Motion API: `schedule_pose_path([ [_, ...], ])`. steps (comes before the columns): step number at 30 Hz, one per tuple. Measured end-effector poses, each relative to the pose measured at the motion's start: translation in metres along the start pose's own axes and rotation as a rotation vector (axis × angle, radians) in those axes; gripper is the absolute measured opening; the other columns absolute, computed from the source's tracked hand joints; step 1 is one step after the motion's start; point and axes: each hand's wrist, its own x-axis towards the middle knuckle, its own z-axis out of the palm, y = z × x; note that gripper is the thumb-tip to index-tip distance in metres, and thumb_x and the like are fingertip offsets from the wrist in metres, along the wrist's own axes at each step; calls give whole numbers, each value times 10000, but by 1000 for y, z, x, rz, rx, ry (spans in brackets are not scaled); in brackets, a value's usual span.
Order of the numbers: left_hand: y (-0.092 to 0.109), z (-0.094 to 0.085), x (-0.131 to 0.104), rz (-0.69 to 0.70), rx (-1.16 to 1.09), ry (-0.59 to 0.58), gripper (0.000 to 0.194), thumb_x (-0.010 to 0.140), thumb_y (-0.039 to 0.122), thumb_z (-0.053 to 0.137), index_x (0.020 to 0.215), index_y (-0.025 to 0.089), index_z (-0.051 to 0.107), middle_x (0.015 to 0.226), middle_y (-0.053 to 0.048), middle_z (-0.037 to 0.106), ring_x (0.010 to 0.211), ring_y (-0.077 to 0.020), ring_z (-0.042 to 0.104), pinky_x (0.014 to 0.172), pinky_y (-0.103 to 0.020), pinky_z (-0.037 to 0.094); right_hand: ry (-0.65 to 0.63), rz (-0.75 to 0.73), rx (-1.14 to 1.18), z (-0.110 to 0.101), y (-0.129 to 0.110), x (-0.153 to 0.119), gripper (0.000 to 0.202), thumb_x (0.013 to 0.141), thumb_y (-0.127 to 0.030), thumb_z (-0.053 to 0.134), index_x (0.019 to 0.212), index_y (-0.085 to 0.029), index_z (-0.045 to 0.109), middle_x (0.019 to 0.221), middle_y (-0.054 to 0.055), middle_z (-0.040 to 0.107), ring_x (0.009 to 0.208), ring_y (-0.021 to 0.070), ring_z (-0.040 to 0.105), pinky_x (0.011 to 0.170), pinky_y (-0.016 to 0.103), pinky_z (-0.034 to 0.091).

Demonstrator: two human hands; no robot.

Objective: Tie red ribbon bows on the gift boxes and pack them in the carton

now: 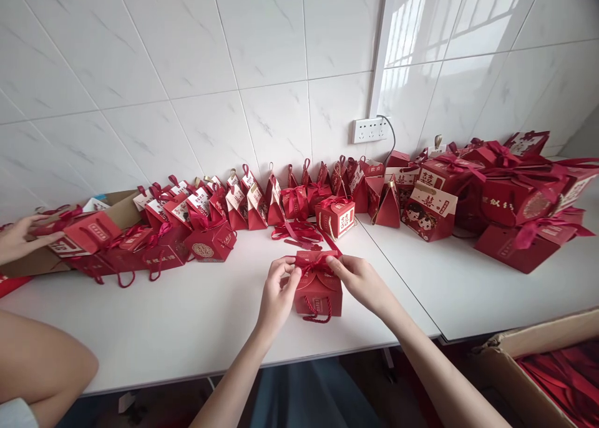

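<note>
A red gift box (319, 296) with a twisted rope handle stands on the white table in front of me. Across its top lies a dark red ribbon (316, 264), tied in a bow. My left hand (279, 289) pinches the ribbon at the left side of the knot. On the other side, my right hand (359, 279) grips the ribbon between thumb and fingers. Just behind the box are loose red ribbons (297, 231) and a finished-looking box with a white label (337, 216).
Many small red boxes (206, 206) line the tiled wall. Larger red boxes (505, 197) are piled at right. Another person's hand (28, 239) touches a box at far left. A carton (510, 340) of red ribbons sits at lower right. A power strip (370, 130) hangs on the wall.
</note>
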Motion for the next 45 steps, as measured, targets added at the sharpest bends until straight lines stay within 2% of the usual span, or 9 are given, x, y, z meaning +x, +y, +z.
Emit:
schedule_pose_path([
  [6, -3, 1, 1, -16, 5, 7, 255, 803, 402, 528, 680, 179, 530, 1004, -71, 541, 973, -196, 562, 756, -262, 502, 76, 22, 28, 6, 5, 4, 393, 796, -506, 442, 550, -207, 374, 533, -28, 420, 526, 121, 373, 494, 251, 284],
  [13, -9, -1, 1, -33, -20, 61, 245, 811, 405, 521, 725, 179, 556, 1049, -80, 555, 1032, -204, 550, 820, -272, 491, -37, -81, 383, 8, 21, 1, 318, 784, -482, 502, 653, -201, 432, 611, -37, 420, 583, 120, 380, 555, 249, 308],
  [24, -16, 1, -1, -88, -79, 98, 285, 832, 442, 505, 809, 175, 601, 1109, -81, 573, 1042, -203, 555, 883, -281, 445, -61, -146, 787, 18, 47, -1, 256, 798, -383, 592, 657, -203, 476, 645, -32, 435, 624, 125, 382, 614, 257, 310],
  [31, -20, 1, -4, -66, -26, 142, 296, 847, 443, 485, 786, 178, 600, 1152, -84, 564, 1041, -194, 556, 835, -265, 453, -65, -112, 1001, 21, 50, 0, 225, 756, -326, 617, 618, -202, 489, 614, -28, 424, 604, 125, 360, 594, 258, 301],
  [34, -22, 2, -7, -66, -21, 164, 301, 843, 450, 489, 780, 177, 598, 1189, -93, 544, 1037, -195, 562, 807, -261, 464, -50, -97, 1020, 23, 49, -1, 218, 728, -333, 617, 617, -205, 481, 611, -24, 415, 600, 129, 359, 586, 260, 312],
  [38, -26, 3, -4, -138, -82, 145, 296, 833, 455, 499, 813, 173, 585, 1210, -104, 541, 1021, -194, 576, 834, -281, 463, -46, -98, 983, 22, 48, -4, 273, 736, -376, 599, 604, -214, 424, 601, -28, 369, 583, 132, 354, 580, 269, 340],
  [42, -18, 0, -3, -233, -172, 110, 333, 824, 487, 504, 981, 194, 518, 1194, -105, 564, 1031, -201, 589, 838, -310, 477, -124, -152, 797, 14, 50, -9, 304, 805, -460, 532, 642, -214, 459, 663, 3, 441, 646, 163, 442, 657, 316, 412],
  [43, -14, -1, -5, -253, -178, 107, 365, 806, 494, 528, 1019, 202, 484, 1194, -107, 561, 1047, -205, 585, 837, -314, 481, -117, -170, 741, 12, 51, -10, 308, 825, -474, 504, 662, -213, 475, 693, 11, 461, 672, 169, 461, 684, 327, 423],
  [45, -6, -3, -9, -273, -171, 72, 504, 744, 487, 613, 1116, 218, 405, 1201, -117, 546, 1085, -217, 571, 841, -323, 488, -18, -181, 608, 7, 52, -9, 287, 845, -474, 483, 723, -215, 496, 770, 19, 493, 729, 175, 489, 739, 341, 429],
])
